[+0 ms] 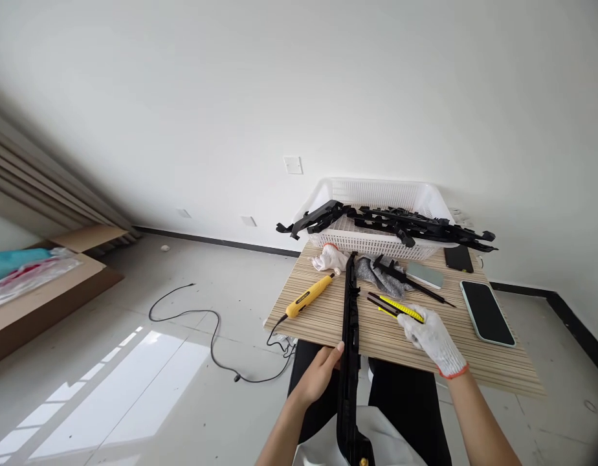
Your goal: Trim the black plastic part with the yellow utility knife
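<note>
My bare left hand (322, 371) is closed round the side of a long black plastic trim part (348, 336). That part runs from my lap up over the table's front edge, its far end lying on the tabletop. In a white knit glove, my right hand (431, 336) grips a yellow and black utility knife (396, 307) just above the table, to the right of the part. Whether its blade is out, I cannot make out. Left of the part lies a yellow corded handheld tool (309, 296) with a dark tip.
A white plastic basket (376, 246) holds several black parts (400, 223) that stick out over its rim. On the table (289, 307) are a black caliper (415, 281), a grey cloth (381, 275), a white glove (330, 258) and a phone (487, 313). A cable (216, 336) trails across the floor.
</note>
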The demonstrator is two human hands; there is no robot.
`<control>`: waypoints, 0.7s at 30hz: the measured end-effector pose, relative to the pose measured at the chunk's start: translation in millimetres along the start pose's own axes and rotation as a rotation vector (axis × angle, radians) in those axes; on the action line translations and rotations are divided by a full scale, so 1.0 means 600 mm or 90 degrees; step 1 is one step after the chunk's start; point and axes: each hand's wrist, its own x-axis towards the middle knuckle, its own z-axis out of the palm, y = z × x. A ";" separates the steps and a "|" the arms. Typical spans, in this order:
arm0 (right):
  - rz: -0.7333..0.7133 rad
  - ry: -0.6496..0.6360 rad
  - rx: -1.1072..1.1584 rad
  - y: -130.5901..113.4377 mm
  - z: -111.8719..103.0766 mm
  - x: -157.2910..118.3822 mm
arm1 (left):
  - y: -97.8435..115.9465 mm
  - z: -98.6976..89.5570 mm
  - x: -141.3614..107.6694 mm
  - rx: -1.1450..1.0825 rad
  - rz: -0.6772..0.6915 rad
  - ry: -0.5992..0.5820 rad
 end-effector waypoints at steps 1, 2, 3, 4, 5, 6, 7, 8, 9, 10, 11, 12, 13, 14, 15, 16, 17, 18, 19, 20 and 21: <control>0.008 -0.027 -0.009 0.000 0.000 0.000 | -0.001 -0.004 0.000 0.003 0.008 -0.002; 0.011 -0.062 -0.027 -0.001 0.000 0.000 | -0.001 -0.007 0.001 0.002 0.016 -0.006; 0.014 -0.086 -0.039 -0.001 0.000 0.000 | 0.001 -0.010 0.002 0.000 0.027 -0.010; 0.010 -0.082 -0.038 -0.001 0.000 0.000 | 0.004 -0.012 0.004 0.003 0.040 -0.017; 0.001 -0.056 -0.023 -0.001 0.001 0.000 | 0.008 -0.014 0.005 0.014 0.054 -0.028; -0.005 -0.024 -0.001 -0.001 0.001 0.001 | 0.013 -0.016 0.006 0.035 0.068 -0.041; -0.004 -0.009 0.013 -0.001 0.002 0.002 | 0.017 -0.018 0.008 0.062 0.080 -0.053; 0.001 -0.018 0.015 0.000 0.002 0.002 | 0.021 -0.019 0.009 0.092 0.088 -0.060; 0.005 -0.044 0.009 0.001 0.003 0.003 | 0.024 -0.020 0.010 0.119 0.092 -0.060; 0.007 -0.065 0.003 0.001 0.003 0.003 | 0.026 -0.021 0.010 0.139 0.095 -0.056; 0.006 -0.066 0.003 0.002 0.004 0.003 | 0.026 -0.021 0.010 0.151 0.096 -0.048; 0.000 -0.044 0.009 0.002 0.004 0.002 | 0.025 -0.022 0.010 0.155 0.098 -0.043; -0.008 -0.015 0.020 0.003 0.004 0.001 | 0.023 -0.022 0.009 0.155 0.099 -0.042; -0.009 -0.002 0.026 0.002 0.005 0.000 | 0.020 -0.022 0.008 0.153 0.102 -0.041; -0.002 -0.015 0.019 0.002 0.005 -0.001 | 0.018 -0.022 0.006 0.150 0.104 -0.039; 0.007 -0.045 0.002 0.001 0.005 -0.002 | 0.015 -0.022 0.004 0.147 0.107 -0.036; 0.015 -0.077 -0.012 0.000 0.006 -0.004 | 0.013 -0.022 0.002 0.146 0.111 -0.030; 0.018 -0.087 -0.017 0.000 0.006 -0.005 | 0.011 -0.023 0.000 0.146 0.112 -0.024; 0.014 -0.071 -0.011 -0.001 0.007 -0.006 | 0.009 -0.024 -0.002 0.145 0.112 -0.018; 0.003 -0.039 0.004 -0.001 0.008 -0.007 | 0.007 -0.025 -0.003 0.145 0.111 -0.011; -0.005 -0.013 0.020 -0.001 0.009 -0.007 | 0.006 -0.027 -0.004 0.146 0.111 0.000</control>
